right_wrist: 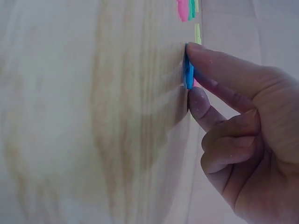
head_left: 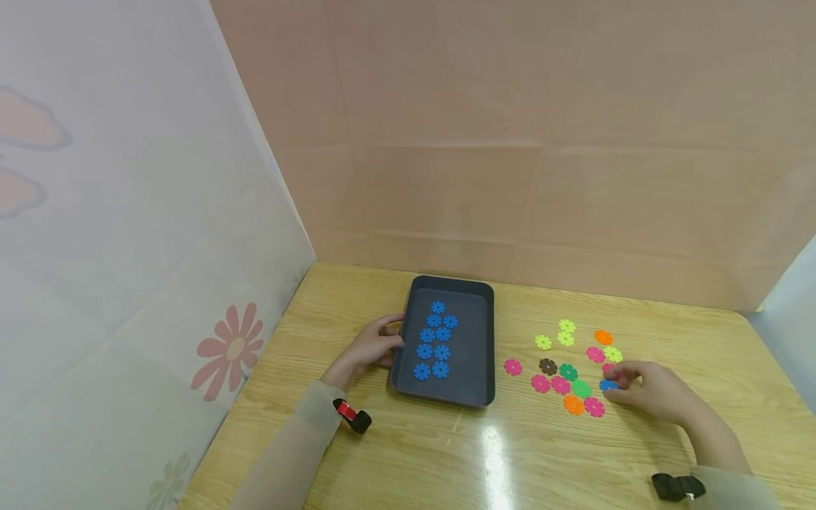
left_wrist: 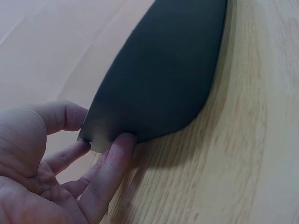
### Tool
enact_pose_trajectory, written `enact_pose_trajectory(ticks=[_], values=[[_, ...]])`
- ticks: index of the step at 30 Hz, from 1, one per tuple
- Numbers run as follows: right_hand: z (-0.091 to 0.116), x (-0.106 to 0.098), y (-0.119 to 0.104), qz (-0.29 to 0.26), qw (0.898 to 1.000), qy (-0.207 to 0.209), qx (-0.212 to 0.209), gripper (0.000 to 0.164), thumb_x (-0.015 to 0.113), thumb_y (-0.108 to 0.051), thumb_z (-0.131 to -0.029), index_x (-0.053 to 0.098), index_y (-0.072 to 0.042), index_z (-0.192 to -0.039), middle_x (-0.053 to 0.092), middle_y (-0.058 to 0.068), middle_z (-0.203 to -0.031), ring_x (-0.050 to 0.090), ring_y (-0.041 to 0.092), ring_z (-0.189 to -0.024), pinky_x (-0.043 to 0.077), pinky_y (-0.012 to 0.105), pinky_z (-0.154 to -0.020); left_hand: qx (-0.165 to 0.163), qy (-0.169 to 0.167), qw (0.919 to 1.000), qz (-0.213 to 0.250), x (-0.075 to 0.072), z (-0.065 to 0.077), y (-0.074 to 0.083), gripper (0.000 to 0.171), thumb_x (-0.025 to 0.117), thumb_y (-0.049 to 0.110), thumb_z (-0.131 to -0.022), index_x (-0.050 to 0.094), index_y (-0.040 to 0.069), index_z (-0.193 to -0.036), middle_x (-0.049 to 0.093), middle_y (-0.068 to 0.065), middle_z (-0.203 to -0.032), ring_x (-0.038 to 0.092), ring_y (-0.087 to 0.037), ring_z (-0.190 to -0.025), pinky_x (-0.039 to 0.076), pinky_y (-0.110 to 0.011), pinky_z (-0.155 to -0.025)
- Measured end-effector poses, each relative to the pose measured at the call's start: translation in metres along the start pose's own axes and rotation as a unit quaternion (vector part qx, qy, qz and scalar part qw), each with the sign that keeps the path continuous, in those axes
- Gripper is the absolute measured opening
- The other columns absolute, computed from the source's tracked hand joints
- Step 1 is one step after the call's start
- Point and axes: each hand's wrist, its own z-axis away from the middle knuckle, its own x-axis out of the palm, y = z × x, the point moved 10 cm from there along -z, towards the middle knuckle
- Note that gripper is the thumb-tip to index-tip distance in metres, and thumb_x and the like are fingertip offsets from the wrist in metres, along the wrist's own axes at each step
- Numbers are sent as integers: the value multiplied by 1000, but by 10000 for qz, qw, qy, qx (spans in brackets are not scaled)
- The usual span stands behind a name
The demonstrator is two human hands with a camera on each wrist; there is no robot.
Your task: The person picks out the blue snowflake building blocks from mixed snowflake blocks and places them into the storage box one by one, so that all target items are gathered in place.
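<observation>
A dark grey tray (head_left: 474, 340) lies on the table with several blue notched plastic discs (head_left: 443, 352) in rough rows on its floor. My left hand (head_left: 375, 345) holds the tray at its left side; the left wrist view shows the fingers at the tray's wall (left_wrist: 154, 79). At the right, my right hand (head_left: 656, 389) pinches another blue disc (right_wrist: 189, 72) between thumb and finger, low at the tabletop. Beside it lie loose discs: pink (head_left: 594, 407), orange (head_left: 574, 404), light green (head_left: 581, 388), dark green (head_left: 568, 372), brown (head_left: 547, 366) and yellow (head_left: 543, 342).
The wooden table (head_left: 459, 460) meets a covered wall (head_left: 446, 198) at the back. On the left stands a pale wall with a flower print (head_left: 235, 348). Light glares off the table in front of the tray.
</observation>
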Motion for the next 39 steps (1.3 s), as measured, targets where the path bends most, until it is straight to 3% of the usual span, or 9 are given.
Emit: enact_pose_trajectory(ticks=[9,14,19,26,33,39], values=[[0,5,-2,-65,9997,-237,-83,35,80,-35,-91,72,-9,-112,62,0,-94,53,19,-88,46,29,-74,-14,-16,10000,8,0,2,-1,70,70,8,-90,49,14,-156,59,-18,-115,68,-25,-85,63,-41,-67],[0,7,-3,3,9994,-338,-68,35,78,-35,-93,71,-7,-113,61,0,-95,53,20,-89,47,31,-76,-14,15,10000,-33,0,2,-1,69,69,8,-90,49,15,-156,60,-17,-115,67,-25,-86,63,-41,-66],[1,5,-5,111,9997,-203,-104,35,79,-37,-93,70,-8,-111,61,-1,-95,54,21,-91,49,39,-81,-19,30,10000,-31,-1,1,-2,68,70,9,-90,49,15,-156,59,-16,-114,66,-25,-88,62,-40,-66],[2,4,-5,206,9996,-65,-169,32,82,-36,-90,69,-13,-108,59,0,-93,53,20,-86,48,41,-77,17,26,10000,14,0,2,0,69,70,8,-90,49,14,-156,59,-17,-115,66,-25,-89,62,-41,-65],[2,4,-4,18,9998,-115,-136,35,83,-35,-89,67,-13,-111,56,1,-92,52,20,-85,44,32,-72,-4,19,10000,47,0,1,0,68,69,8,-91,50,16,-155,59,-17,-117,65,-26,-91,62,-42,-66],[-1,2,-7,60,9995,101,-300,28,81,-33,-91,70,-15,-109,59,-4,-92,53,12,-84,46,29,-72,9,38,10000,33,0,2,3,68,70,8,-91,50,15,-155,59,-17,-116,65,-26,-93,63,-42,-66]])
